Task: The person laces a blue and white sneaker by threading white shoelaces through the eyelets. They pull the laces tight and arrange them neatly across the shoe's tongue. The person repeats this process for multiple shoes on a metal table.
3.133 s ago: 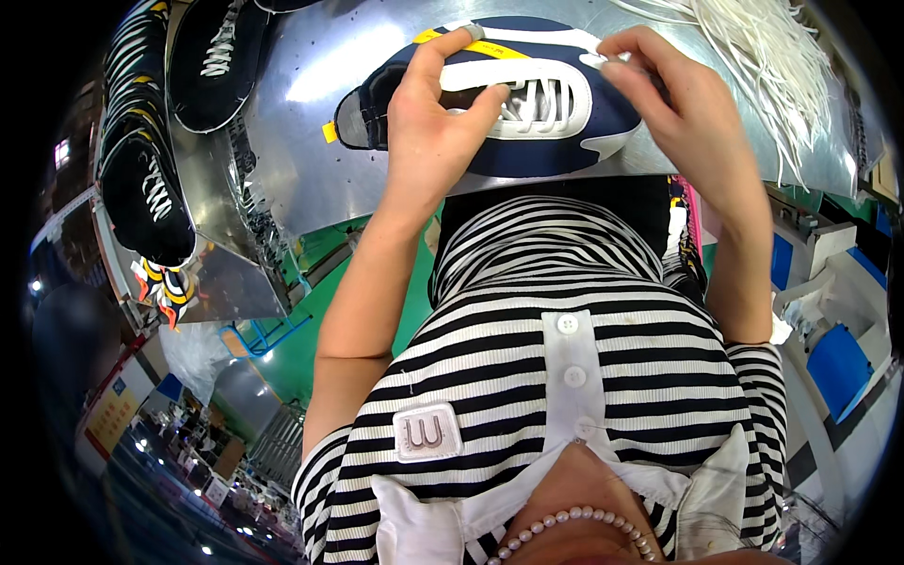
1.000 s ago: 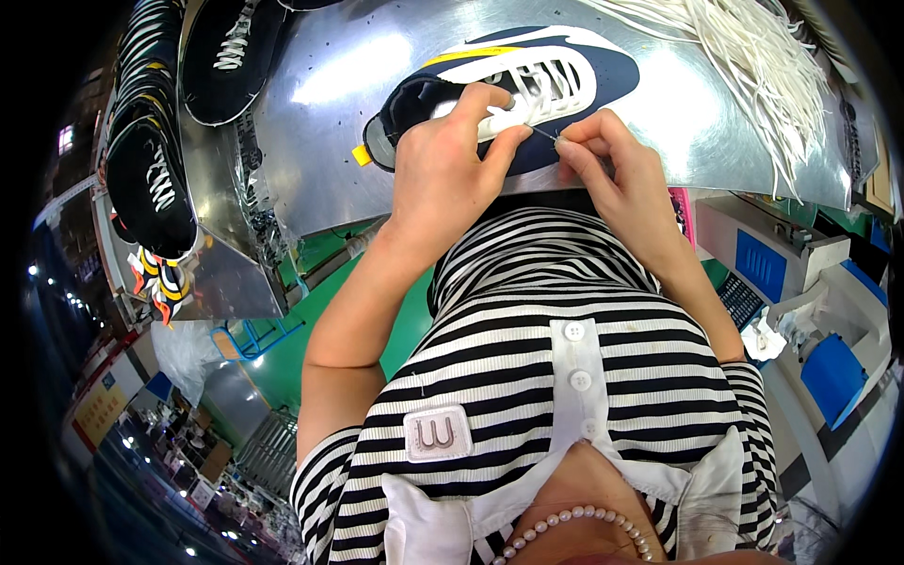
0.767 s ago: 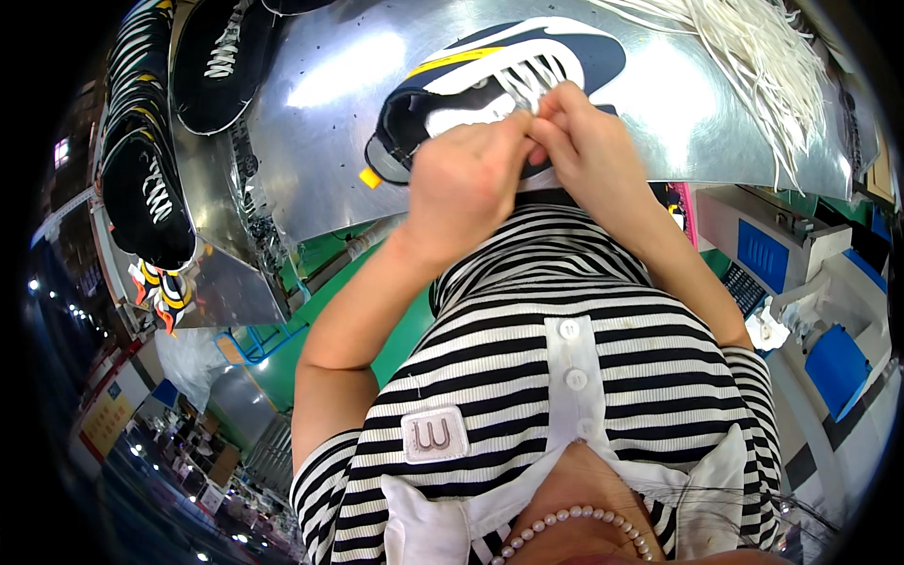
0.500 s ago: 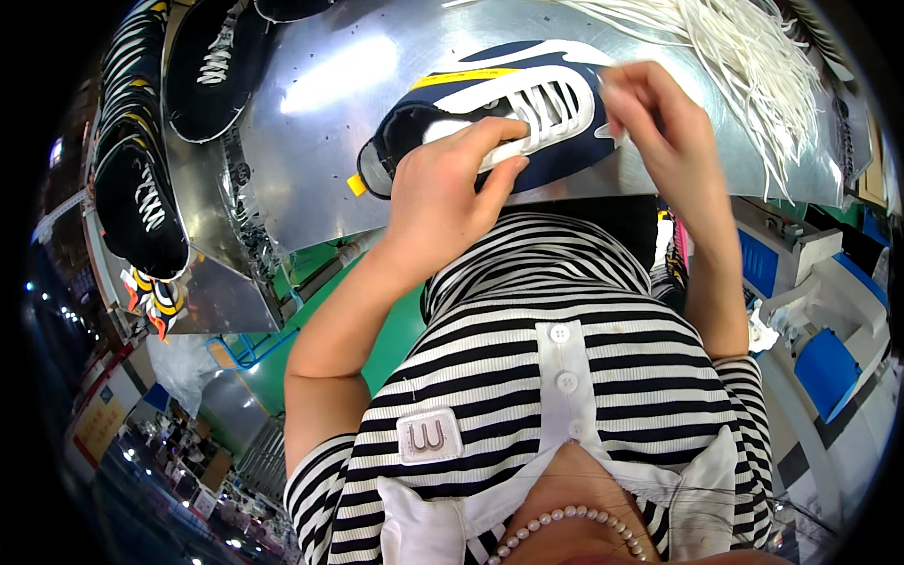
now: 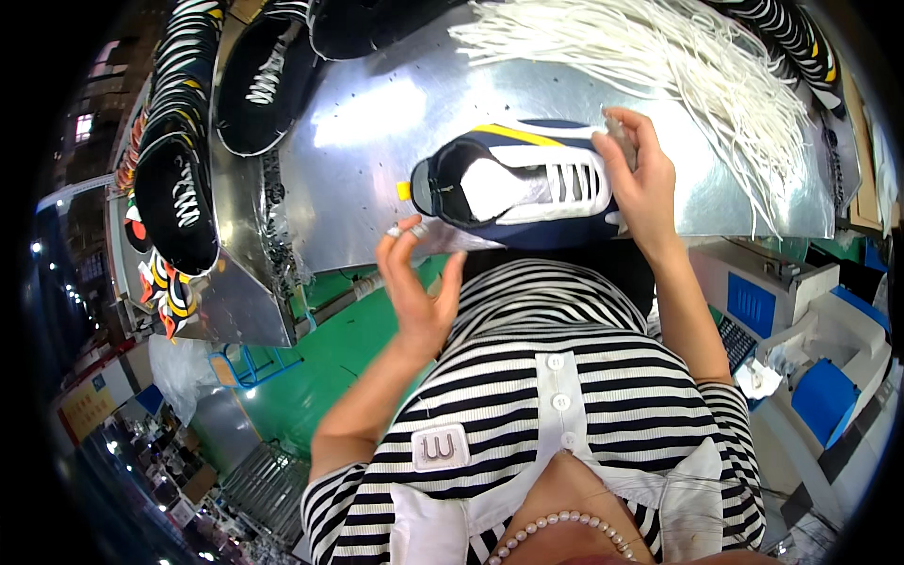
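Note:
A navy and white sneaker upper [image 5: 556, 232] with a yellow stripe lies on the metal table, its toe to the right. White lace rows [image 5: 574, 185] cross its throat, and the white tongue [image 5: 494, 191] shows in the black-lined opening. My left hand [image 5: 414, 292] is off the upper, just below its heel, with fingers apart; its fingertips have white wraps. Beside the toe is my right hand [image 5: 645, 184], with thumb and curved fingers apart and nothing visible between them. Whether it touches the toe edge I cannot tell.
White laces [image 5: 659, 66] spread in a large pile at the back right. Dark laced uppers [image 5: 264, 89] lie at the back left, beside a long row of stacked uppers [image 5: 179, 198]. More stacked uppers [image 5: 796, 42] lie at the far right. The metal table [image 5: 348, 207] ends before my striped shirt.
My left hand has let go of the upper's lacing area and drawn back toward me, its fingers opening. My right hand remains by the toe. The whole view has shifted somewhat.

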Demonstrator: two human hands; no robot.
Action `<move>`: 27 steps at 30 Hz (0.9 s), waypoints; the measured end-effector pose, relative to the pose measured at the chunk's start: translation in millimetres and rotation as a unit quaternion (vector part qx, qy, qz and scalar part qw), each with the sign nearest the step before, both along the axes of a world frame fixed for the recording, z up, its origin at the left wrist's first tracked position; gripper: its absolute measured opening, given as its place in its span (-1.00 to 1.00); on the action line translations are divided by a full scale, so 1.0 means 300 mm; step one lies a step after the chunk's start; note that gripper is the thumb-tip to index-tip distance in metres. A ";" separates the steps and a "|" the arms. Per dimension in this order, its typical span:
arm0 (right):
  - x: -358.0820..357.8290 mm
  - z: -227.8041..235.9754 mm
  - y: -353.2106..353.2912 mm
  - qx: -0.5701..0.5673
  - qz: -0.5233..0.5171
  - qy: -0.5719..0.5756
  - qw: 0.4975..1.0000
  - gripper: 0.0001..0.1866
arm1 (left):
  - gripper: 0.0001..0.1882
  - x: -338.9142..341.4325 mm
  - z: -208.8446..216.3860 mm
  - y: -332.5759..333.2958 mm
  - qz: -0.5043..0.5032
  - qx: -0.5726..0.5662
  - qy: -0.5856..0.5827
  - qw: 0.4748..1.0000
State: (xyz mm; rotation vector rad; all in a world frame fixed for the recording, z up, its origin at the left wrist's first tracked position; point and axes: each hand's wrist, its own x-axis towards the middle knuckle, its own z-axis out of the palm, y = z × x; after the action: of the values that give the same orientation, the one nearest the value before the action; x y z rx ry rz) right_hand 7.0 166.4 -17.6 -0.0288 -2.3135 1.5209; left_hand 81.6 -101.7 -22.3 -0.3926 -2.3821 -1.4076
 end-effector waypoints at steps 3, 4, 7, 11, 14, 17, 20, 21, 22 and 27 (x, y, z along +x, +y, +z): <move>0.004 0.010 -0.047 -0.034 0.054 -0.073 0.995 -0.72 | -0.54 0.036 -0.003 0.054 0.035 0.395 -0.346 0.850; -0.006 0.020 -0.061 -0.005 0.050 -0.085 0.995 -0.74 | -0.54 -0.002 0.031 0.052 -0.002 0.443 -0.412 0.796; -0.050 0.075 -0.091 -0.064 0.091 -0.153 0.982 -0.77 | -0.58 -0.084 0.012 0.000 -0.292 0.762 -0.436 0.378; -0.135 0.086 -0.123 -0.066 0.124 -0.137 0.981 -0.78 | -0.53 -0.216 0.314 -0.080 -0.115 0.514 -0.219 0.821; -0.201 0.068 -0.069 0.077 0.047 -0.056 0.994 -0.79 | -0.66 -0.381 0.418 -0.150 0.086 0.195 -0.075 0.974; -0.293 0.028 -0.050 0.184 0.029 0.029 0.982 -0.74 | -0.64 -0.768 0.230 -0.340 0.175 -0.198 -0.025 0.964; -0.387 -0.001 -0.040 0.299 0.025 0.080 0.951 -0.74 | -0.56 -1.122 0.034 -0.410 0.179 -0.287 0.016 0.941; -0.422 -0.010 -0.051 0.307 0.044 0.078 0.948 -0.77 | -0.57 -1.215 -0.018 -0.453 0.149 -0.241 0.042 0.958; -0.445 -0.030 -0.049 0.321 0.060 0.067 0.943 -0.80 | -0.56 -1.268 -0.022 -0.438 0.117 -0.182 0.042 0.975; -0.464 -0.042 -0.025 0.308 0.069 0.044 0.948 -0.90 | -0.53 -1.290 -0.046 -0.465 0.095 -0.089 -0.071 0.989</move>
State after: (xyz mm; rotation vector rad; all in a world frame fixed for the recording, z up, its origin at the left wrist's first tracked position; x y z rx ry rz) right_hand -132.1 158.8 -30.2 0.3622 -2.6516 0.7709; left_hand -305.5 -241.2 -36.2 -0.1061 -2.5924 -1.1777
